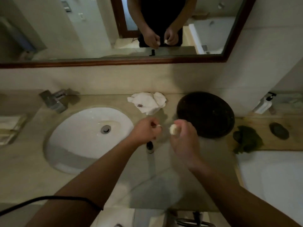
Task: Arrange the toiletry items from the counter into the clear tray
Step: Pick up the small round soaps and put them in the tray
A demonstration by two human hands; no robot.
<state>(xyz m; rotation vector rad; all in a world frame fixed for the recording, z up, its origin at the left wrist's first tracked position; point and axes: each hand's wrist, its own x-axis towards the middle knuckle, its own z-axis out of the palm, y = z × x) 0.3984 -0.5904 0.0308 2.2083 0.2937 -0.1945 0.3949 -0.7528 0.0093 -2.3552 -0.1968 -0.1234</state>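
Observation:
My left hand hovers over the counter beside the sink, fingers curled, pinching a tiny white piece at its fingertips. My right hand is just to its right and grips a small pale round item. Under my left hand a small dark-capped bottle stands on the counter. A clear tray holding pale folded things sits at the far left edge. What the two white pieces are I cannot tell.
A white oval sink with a square faucet lies left. A crumpled white cloth sits at the back, a round black tray right, then a green cloth, a dark dish and a pump bottle.

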